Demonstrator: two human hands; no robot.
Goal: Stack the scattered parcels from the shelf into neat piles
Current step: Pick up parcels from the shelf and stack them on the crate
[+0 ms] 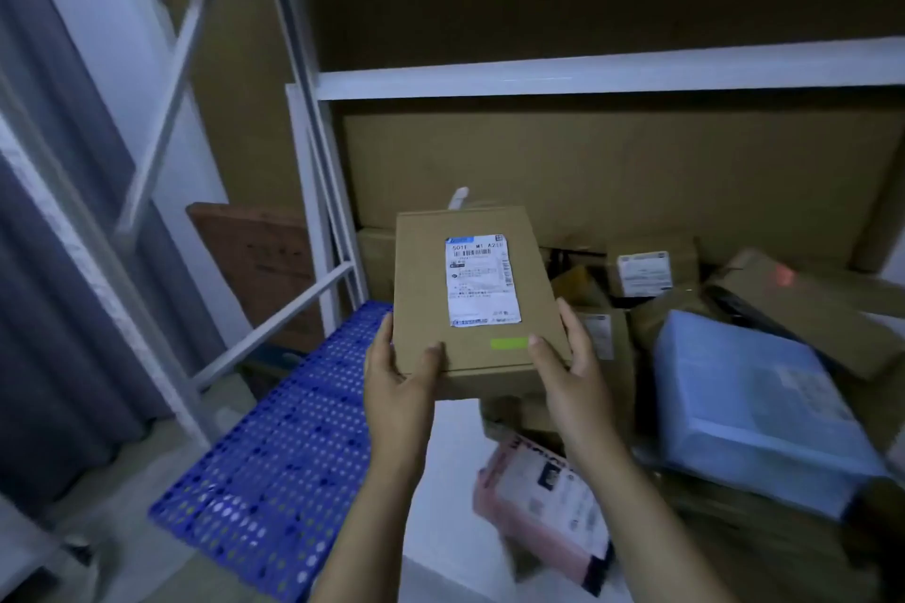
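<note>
Heap of parcels (749, 411) lies right of and below the grip, blue pallet (274, 455) left of it. Flat cardboard box (470, 299) is held raised. Left hand (399, 372) and right hand (573, 362) clasp its near corners, thumbs on top. Judged light and stiff; an edge hold should suffice.

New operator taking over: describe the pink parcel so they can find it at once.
Start at the white shelf beam and look down to the parcel heap beneath. Just below the brown box held in the left hand and right hand lies the pink parcel. It is the only pink one, white-labelled, among brown cartons and a blue parcel.
</note>
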